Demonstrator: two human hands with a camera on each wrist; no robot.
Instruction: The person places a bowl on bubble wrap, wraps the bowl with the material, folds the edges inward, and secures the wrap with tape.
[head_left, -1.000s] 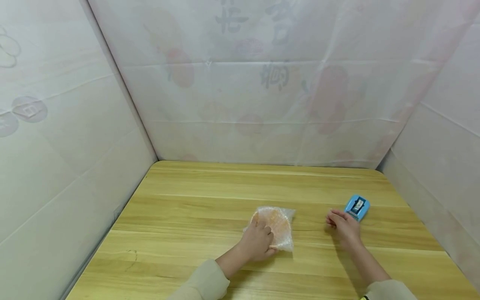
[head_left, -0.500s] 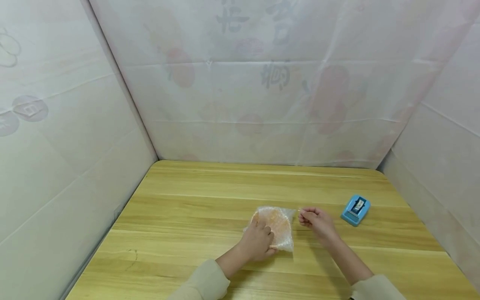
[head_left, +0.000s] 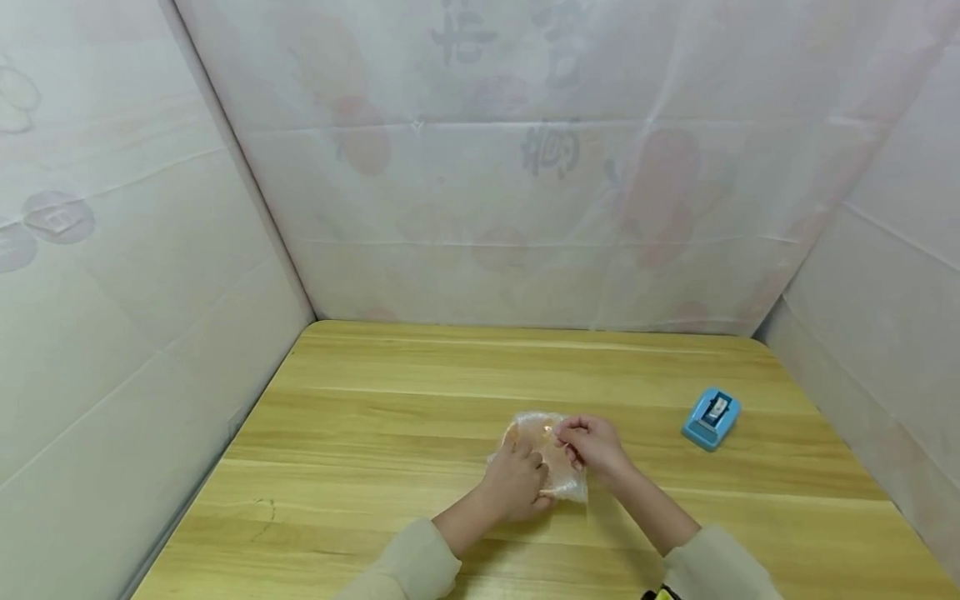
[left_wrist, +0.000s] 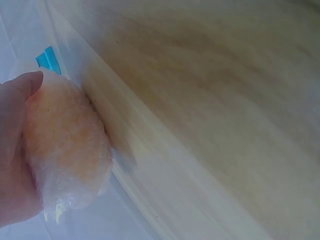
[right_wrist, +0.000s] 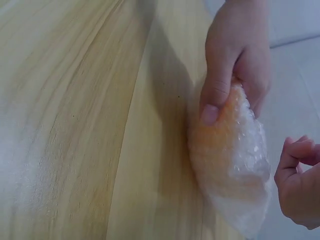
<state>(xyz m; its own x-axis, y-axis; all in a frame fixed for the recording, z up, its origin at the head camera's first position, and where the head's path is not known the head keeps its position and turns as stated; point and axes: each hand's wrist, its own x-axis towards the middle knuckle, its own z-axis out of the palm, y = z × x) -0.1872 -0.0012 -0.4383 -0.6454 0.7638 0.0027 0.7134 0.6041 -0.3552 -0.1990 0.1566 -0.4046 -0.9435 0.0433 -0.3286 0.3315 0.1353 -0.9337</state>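
A round orange thing wrapped in clear bubble wrap (head_left: 564, 483) stands out near the middle of the table. My left hand (head_left: 513, 485) grips its left side; the left wrist view has the thumb pressing on the wrap (left_wrist: 70, 137). Over the package's upper right part is my right hand (head_left: 596, 446), thumb and fingertips pinched together at a small glint, seemingly a short piece of clear tape. In the right wrist view the right hand's (right_wrist: 302, 187) curled fingers are beside the wrap, and the tape itself hardly shows. The orange thing's exact kind is hidden by the wrapping.
A blue tape dispenser (head_left: 711, 419) sits on the right of the wooden table (head_left: 390, 392). Pale patterned cloth walls (head_left: 480, 208) enclose the table's back and both sides.
My right hand has come left from the tape dispenser to the bubble-wrapped package, fingertips pinched all along. The left hand and the package have stayed in place.
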